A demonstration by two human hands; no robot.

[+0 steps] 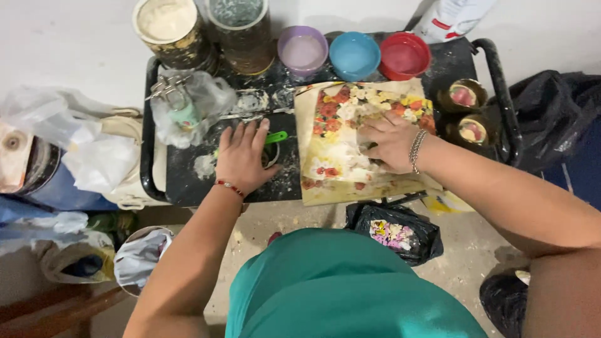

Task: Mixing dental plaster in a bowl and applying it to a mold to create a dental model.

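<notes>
Work in hand, by the look of it: pressing a flowered sheet [350, 147] down onto a board on the black tray [188, 188] serving as counter.

Right hand [391, 143]: lying on the sheet near its middle, fingers bent and pushing leftward into the pale, wrinkled patch. No closed grip there; fingertips pressing rather than pinching, nothing held.

Left hand [241, 156]: flat on the tray just left of the sheet, fingers spread, palm down. Partly covering a small round dish with a green handle [276, 136] poking out from under the fingers. Whether actually gripping the dish, cannot tell; looks more like resting and bracing.

Sheet: lying at a slight angle across the right half of the tray, lower edge overhanging the front rail.

Doing it well, as a judgement:
- Smooth from the middle outward, with light, even pressure, to chase wrinkles toward the edges.
- Keep fingertips flat; wet paper probably tears easily.
- Steady the board with the left hand rather than the dish.
- Mind the overhanging edge.

Nearby: three bowls at the back, purple [302, 50], blue [354, 55], red [405, 55]; two large tins [172, 31] at back left; a black bag [394, 231] of flowered scraps below on the floor.
</notes>
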